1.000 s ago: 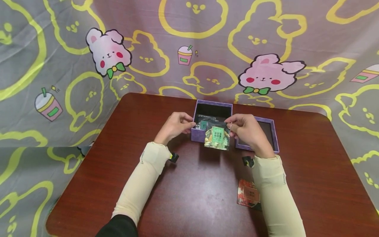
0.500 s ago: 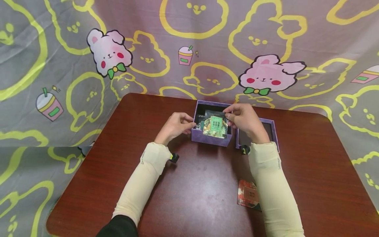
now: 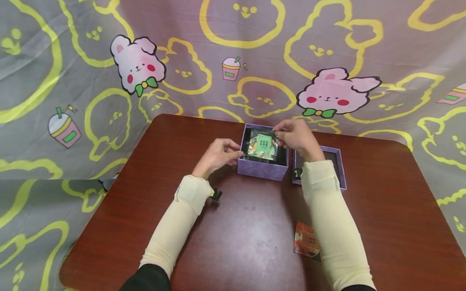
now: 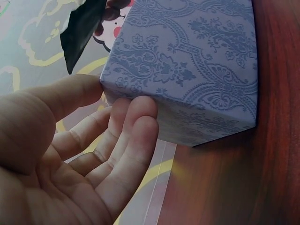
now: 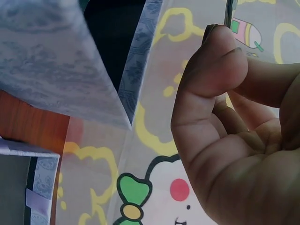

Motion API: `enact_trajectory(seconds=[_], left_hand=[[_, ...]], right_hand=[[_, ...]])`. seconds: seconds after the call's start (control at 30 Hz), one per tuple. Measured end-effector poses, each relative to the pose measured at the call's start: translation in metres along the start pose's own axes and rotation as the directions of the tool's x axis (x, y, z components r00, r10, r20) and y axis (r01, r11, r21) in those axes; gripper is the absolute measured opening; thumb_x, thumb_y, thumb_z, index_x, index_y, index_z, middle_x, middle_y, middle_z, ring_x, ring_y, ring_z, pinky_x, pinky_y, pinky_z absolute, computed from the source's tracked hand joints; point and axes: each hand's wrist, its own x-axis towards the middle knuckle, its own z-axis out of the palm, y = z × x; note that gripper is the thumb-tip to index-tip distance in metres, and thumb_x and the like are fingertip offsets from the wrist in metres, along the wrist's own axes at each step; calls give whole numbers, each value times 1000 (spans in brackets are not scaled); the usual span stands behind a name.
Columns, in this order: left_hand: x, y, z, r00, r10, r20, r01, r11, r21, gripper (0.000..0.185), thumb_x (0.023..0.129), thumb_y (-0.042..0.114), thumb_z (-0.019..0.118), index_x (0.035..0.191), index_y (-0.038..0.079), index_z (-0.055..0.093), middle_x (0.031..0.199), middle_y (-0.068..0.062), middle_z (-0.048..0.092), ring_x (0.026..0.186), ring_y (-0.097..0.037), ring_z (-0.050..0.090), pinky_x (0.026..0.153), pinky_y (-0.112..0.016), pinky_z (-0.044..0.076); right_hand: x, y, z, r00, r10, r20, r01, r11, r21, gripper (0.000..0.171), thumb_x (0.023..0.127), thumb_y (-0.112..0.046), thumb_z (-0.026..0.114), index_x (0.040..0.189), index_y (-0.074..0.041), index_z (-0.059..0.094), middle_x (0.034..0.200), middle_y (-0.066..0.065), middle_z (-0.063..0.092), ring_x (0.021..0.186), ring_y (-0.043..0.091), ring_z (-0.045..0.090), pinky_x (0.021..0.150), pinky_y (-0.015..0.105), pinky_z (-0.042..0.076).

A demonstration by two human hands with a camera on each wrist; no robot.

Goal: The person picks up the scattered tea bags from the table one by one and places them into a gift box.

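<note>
In the head view, my right hand [image 3: 296, 137] pinches a flat dark sachet with a green label [image 3: 263, 144] by its upper right corner. The sachet hangs tilted over the opening of a purple patterned box [image 3: 263, 169], overlapping its interior. In the right wrist view, thumb and finger meet on the sachet's thin edge [image 5: 228, 14]. My left hand [image 3: 220, 154] holds the box at its front left corner. Seen from the left wrist, the thumb is at the rim and the bent fingers [image 4: 140, 136] rest against the side wall. The dark back of the sachet [image 4: 82, 35] shows above the rim.
Right of the box lies its purple-edged lid [image 3: 336, 165], inner side up, partly behind my right wrist. A red-orange sachet [image 3: 306, 240] lies on the brown table [image 3: 233, 242] near my right forearm. A patterned cloth [image 3: 204, 97] hangs behind the table.
My right hand has moved the green-labelled sachet back and up, from in front of the box to over its opening. The left hand has stayed at the box corner.
</note>
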Motion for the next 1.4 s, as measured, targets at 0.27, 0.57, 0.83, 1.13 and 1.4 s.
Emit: enact_trajectory(seconds=[0.27, 0.57, 0.83, 1.13, 1.4], left_hand=[[-2, 1, 1, 1000, -8, -1, 8, 1000, -12, 21, 91, 11, 76, 108, -1, 68, 89, -14, 72, 81, -40, 71, 78, -55, 58], [-2, 2, 2, 1000, -12, 3, 12, 1000, 10, 23, 92, 12, 76, 109, 0, 69, 90, -12, 73, 83, -41, 71, 79, -53, 58], [-3, 4, 2, 1000, -3, -9, 4, 1000, 30, 22, 91, 13, 76, 108, 1, 69, 91, -13, 73, 80, -36, 71, 77, -49, 60], [-1, 3, 4, 1000, 2, -3, -2, 1000, 12, 23, 91, 11, 76, 109, -1, 69, 95, -17, 73, 79, -37, 71, 76, -49, 60], [-4, 1, 0, 1000, -16, -16, 16, 1000, 22, 23, 91, 14, 77, 109, 2, 69, 91, -12, 73, 78, -33, 71, 79, -51, 59]], right_hand=[[11, 0, 2, 1000, -6, 9, 6, 1000, 25, 16, 101, -3, 59, 111, 4, 68, 76, 11, 65, 67, 22, 64, 55, 25, 53], [13, 1, 0, 1000, 11, -17, -11, 999, 30, 16, 101, -2, 58, 112, 3, 69, 85, 12, 66, 64, 16, 62, 58, 26, 53], [16, -1, 2, 999, 31, 31, -32, 999, 24, 25, 102, -4, 56, 123, 6, 65, 98, 21, 65, 74, 22, 68, 62, 26, 57], [7, 2, -1, 998, 55, 39, -57, 997, 43, 28, 103, -5, 55, 128, 7, 61, 105, 23, 65, 85, 30, 71, 70, 30, 60], [-11, 9, -5, 999, 8, 41, -10, 999, 47, 25, 99, -11, 65, 110, 11, 68, 95, 25, 71, 78, 28, 72, 68, 33, 61]])
